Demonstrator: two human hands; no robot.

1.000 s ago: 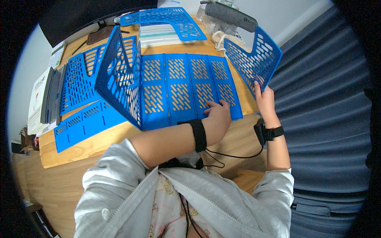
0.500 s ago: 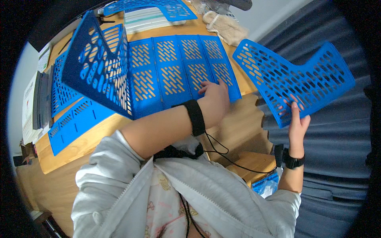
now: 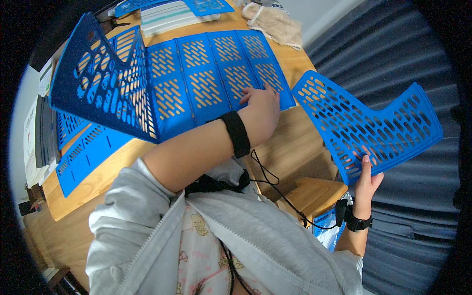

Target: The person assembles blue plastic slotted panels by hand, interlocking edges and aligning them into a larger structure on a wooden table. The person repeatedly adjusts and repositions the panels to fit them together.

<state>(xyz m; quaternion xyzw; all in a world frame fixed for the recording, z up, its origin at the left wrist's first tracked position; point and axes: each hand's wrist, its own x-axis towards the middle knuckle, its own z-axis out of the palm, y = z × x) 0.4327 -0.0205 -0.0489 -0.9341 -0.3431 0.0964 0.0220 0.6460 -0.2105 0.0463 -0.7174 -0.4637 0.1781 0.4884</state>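
Note:
A blue perforated plastic file-rack base (image 3: 187, 81) lies flat on the desk, with ridges between its rows of slots. At its left end a blue perforated side panel (image 3: 105, 81) stands upright and leans leftward. My left hand (image 3: 263, 114) rests across the near right corner of the base, fingers apart on its surface; its thumb is hidden. My right hand (image 3: 366, 184) grips a loose blue side panel (image 3: 361, 120) by its lower corner, with fingers behind it and thumb in front. This panel has a notched edge and hangs off the desk's right side, apart from the base.
Another flat blue panel (image 3: 91, 157) lies at the desk's near left. Books (image 3: 34, 142) stand at the far left. At the back are a white stack (image 3: 179, 19), more blue panels (image 3: 211, 7) and a beige cloth (image 3: 273, 25). A dark curtain (image 3: 403, 206) hangs at right.
The panel in my right hand has moved lower and slightly right. My left hand stays at the base's right end. The desk things appear shifted up and left in view.

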